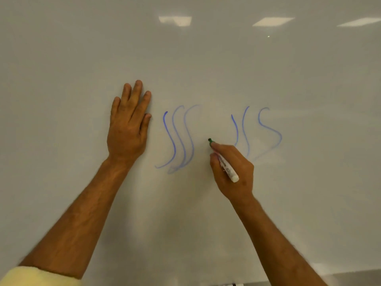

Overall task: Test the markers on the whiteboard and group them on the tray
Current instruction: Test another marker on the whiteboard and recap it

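Green marker tip at the board, between two groups of blue strokes.

Your right hand (pixel 232 168) has its grip closed around the white-barrelled green-tipped marker (pixel 224 162), tip at the glossy white whiteboard (pixel 206 58). Your left hand (pixel 127 129) lies flat, fingers spread, left of the three left blue wavy lines (pixel 177 139); three more blue curves (pixel 257 131) are right.

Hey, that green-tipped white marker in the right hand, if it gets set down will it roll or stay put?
The green-tipped white marker looks round-barrelled and smooth, so it would probably roll on a flat surface. It seems stiff and light: the right hand holds it with a loose fingertip grip. The glossy whiteboard would likely offer little friction.
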The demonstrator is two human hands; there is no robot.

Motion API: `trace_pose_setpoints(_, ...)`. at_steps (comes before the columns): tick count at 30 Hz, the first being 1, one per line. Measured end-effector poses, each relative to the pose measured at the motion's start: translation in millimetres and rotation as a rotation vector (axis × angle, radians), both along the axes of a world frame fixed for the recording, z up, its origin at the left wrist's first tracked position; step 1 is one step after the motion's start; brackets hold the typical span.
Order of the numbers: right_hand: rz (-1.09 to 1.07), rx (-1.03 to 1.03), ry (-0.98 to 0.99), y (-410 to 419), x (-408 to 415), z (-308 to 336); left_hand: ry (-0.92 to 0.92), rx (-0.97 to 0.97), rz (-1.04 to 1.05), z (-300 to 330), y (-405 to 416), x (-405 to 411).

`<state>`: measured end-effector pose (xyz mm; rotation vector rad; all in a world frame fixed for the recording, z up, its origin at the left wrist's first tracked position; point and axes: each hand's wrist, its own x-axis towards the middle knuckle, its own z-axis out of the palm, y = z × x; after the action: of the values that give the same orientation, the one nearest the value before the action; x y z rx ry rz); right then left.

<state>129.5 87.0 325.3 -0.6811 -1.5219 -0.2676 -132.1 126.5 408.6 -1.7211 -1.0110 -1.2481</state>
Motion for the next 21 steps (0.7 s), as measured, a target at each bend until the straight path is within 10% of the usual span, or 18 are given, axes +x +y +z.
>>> trace_pose_setpoints(5, 0.057, -0.106, -0.040, -9.7, -13.2, -46.9, -0.010, 0.025, -0.001, 0.2, -0.8, 0.2)
trace_pose_setpoints(13, 0.082, -0.025, 0.172, 4.0, -0.3, 78.9, -0.022, 0.040, 0.001, 0.2, -1.4, 1.1)
trace_pose_setpoints(21, 0.004, -0.126, 0.095, -6.2, -12.6, -30.3, -0.025, 0.061, -0.005, 0.3, -1.7, 1.6)
